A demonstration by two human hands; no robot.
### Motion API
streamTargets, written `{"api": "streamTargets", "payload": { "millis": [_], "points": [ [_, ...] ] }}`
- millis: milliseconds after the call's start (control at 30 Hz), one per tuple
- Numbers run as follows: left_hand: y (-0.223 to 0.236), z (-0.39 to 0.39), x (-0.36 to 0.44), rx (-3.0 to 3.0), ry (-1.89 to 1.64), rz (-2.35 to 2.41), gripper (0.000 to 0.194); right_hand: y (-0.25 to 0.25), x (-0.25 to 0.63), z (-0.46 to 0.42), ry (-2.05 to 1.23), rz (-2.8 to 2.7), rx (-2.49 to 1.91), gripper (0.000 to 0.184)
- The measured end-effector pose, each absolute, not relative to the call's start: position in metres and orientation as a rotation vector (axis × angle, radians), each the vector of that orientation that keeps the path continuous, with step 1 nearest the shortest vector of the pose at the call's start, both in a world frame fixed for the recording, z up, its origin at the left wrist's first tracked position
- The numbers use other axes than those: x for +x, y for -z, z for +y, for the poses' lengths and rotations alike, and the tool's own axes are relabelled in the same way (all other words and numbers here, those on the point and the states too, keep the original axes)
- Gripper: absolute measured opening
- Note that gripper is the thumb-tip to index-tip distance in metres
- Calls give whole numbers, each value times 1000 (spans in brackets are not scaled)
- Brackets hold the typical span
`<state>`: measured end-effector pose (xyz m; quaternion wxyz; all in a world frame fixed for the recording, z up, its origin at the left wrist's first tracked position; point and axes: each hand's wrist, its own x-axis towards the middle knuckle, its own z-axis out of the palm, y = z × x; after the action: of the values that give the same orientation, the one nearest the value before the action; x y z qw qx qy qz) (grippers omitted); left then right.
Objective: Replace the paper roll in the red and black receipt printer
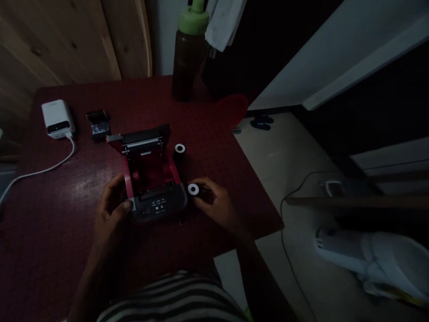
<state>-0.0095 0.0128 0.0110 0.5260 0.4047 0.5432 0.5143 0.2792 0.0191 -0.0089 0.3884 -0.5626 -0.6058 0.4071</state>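
1. A printer (150, 179) sits near the middle of the dark red tabletop (67, 232), toward its right edge, with the lid tilted up and back and the red bay inside bare to view.
2. The left hand (112, 208) rests against the printer's front left corner; its grip is curled on the case, thumb on the front lip, fingers along the left side.
3. The right hand (216, 203) lies just beside the printer's front right corner, its grip pinching a small dark roll (194, 189) whose white end faces up.
4. A second roll (180, 150) stands upright on the tabletop just right of the open lid, apart from both hands.
5. Toward the far left corner lies a white power bank (56, 118); a white cable (43, 169) runs from it off the left edge.
6. A small dark clip-like object (98, 124) lies between the power bank and the printer; the light is too dim to tell what it is.
7. A dark bottle (189, 51) with a green cap stands at the far edge.
8. A striped shirt (174, 299) shows at the near edge.
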Motion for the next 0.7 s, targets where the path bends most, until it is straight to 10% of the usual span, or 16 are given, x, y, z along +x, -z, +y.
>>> {"api": "streamTargets", "payload": {
  "millis": [333, 567, 700],
  "points": [
    [-14, 13, -8, 936, -1241, 1302, 56, 9, 299, 7, -1144, -1625, -1385, 68],
    [-16, 12, -8, 931, -1230, 1272, 58, -17, 319, 57, -907, -1634, -1465, 30],
    [-14, 11, -9, 937, -1230, 1305, 61, 8, 293, 117, -863, -1661, -1434, 45]
  ]
}}
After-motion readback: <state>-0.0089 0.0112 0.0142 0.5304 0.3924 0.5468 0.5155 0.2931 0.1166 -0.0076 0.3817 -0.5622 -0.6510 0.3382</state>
